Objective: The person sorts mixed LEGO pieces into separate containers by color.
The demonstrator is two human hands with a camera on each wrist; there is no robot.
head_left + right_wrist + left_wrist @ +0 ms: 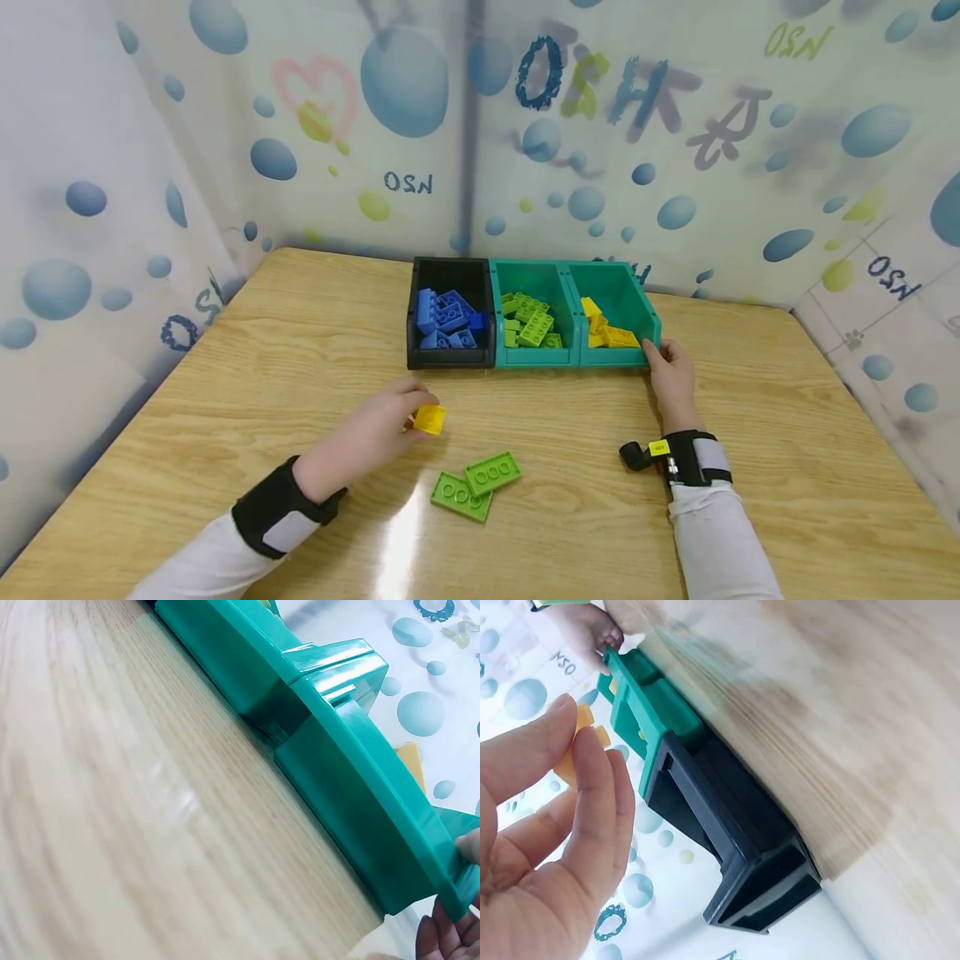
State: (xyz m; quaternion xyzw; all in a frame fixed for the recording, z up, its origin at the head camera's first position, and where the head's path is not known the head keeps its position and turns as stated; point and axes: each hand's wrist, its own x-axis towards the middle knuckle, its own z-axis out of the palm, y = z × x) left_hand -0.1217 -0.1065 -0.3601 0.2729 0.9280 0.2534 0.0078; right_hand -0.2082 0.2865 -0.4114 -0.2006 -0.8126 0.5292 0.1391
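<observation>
My left hand (386,421) pinches a small yellow toy brick (430,419) between thumb and fingertips, above the table in front of the black bin (452,359). The left wrist view shows the same yellow brick (584,716), partly covered by the fingers. My right hand (672,375) grips the front right corner of the right teal bin (617,357), thumb inside and fingers outside. Several yellow bricks (619,337) lie in that bin. The middle teal bin (536,357) holds several green bricks (535,327), and the black bin several blue bricks (452,317).
Two green bricks (492,473) lie on the wooden table (570,517), studs down, one partly over the other. The three bins stand side by side near the back edge. Behind them hangs a white curtain (540,200) with blue spots.
</observation>
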